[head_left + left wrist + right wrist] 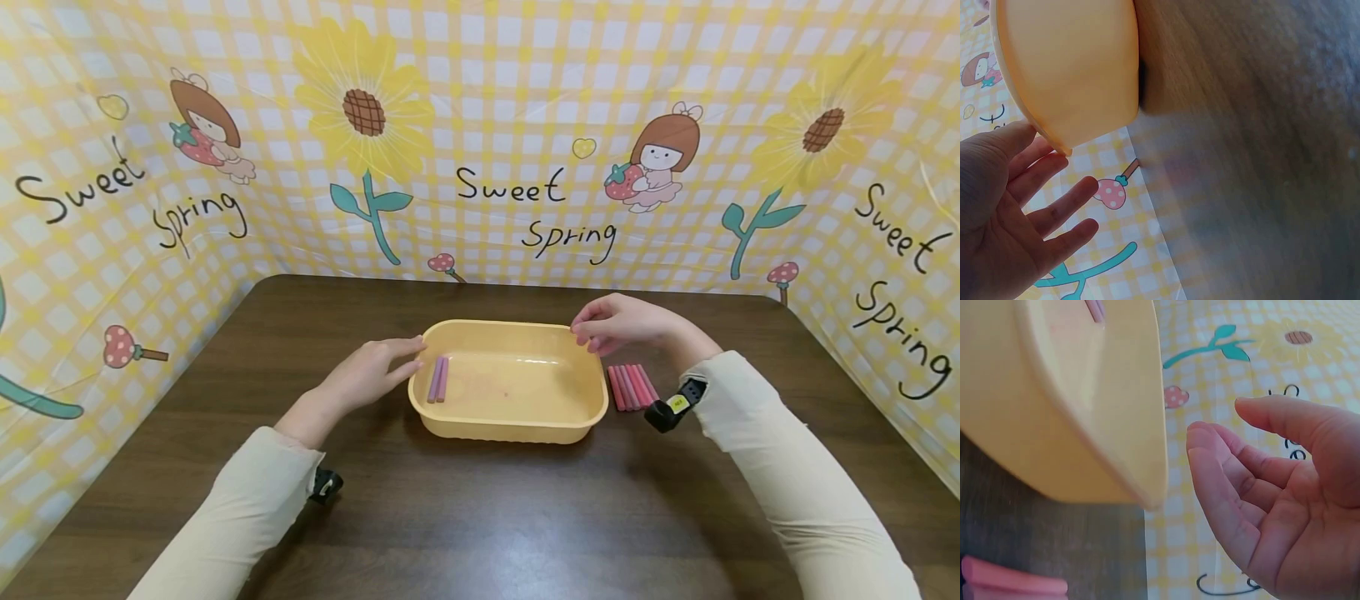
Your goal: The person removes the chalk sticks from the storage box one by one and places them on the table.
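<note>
A yellow plastic basin (517, 432) stands on the brown table between the two hands. Two purple sticks (438, 380) lie side by side inside it, at its left end. My left hand (367, 367) holds the basin's left rim between thumb and fingertips, and its other fingers spread loosely in the left wrist view. At the far right corner, my right hand (618, 321) hovers with bent fingers. In the right wrist view, a gap shows between those fingers and the rim, and nothing lies in the hand. Several pink and reddish sticks (632, 387) lie in a row beside the basin, near the right wrist.
The dark wooden table (480, 508) stretches in front and to both sides. A yellow checked cloth (480, 100) with sunflowers and lettering hangs along the back and sides. Each wrist carries a small black camera, one seen at the right cuff (675, 404).
</note>
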{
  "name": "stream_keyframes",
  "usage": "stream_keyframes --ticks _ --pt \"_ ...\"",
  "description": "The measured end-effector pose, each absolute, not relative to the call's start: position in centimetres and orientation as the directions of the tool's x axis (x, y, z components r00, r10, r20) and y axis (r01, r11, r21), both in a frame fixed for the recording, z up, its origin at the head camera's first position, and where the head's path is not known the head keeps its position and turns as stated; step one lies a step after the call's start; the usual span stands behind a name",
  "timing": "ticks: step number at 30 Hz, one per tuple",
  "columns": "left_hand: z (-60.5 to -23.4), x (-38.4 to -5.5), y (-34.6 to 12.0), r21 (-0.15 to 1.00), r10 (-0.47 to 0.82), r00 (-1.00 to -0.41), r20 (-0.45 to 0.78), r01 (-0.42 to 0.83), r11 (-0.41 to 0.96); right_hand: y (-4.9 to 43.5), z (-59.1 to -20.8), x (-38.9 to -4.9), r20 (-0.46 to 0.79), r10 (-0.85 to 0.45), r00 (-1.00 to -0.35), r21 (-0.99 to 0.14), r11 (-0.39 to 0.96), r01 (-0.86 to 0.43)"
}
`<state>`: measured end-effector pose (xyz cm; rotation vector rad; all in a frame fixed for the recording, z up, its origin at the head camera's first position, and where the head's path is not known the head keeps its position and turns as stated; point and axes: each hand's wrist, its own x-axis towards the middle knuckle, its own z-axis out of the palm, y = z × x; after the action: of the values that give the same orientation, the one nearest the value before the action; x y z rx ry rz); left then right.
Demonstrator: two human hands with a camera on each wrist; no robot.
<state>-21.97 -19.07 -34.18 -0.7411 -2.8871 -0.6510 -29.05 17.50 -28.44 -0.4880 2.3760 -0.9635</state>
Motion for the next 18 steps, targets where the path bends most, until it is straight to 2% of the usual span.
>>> stream_keyframes --ticks 18 --pt "-34.1 -22.1 -19.1 0.392 0.428 -0.889 0.161 0.455 0.799 13.8 -28.4 -29.2 -0.354 -0.581 -0.733 -0.702 0.683 -0.203"
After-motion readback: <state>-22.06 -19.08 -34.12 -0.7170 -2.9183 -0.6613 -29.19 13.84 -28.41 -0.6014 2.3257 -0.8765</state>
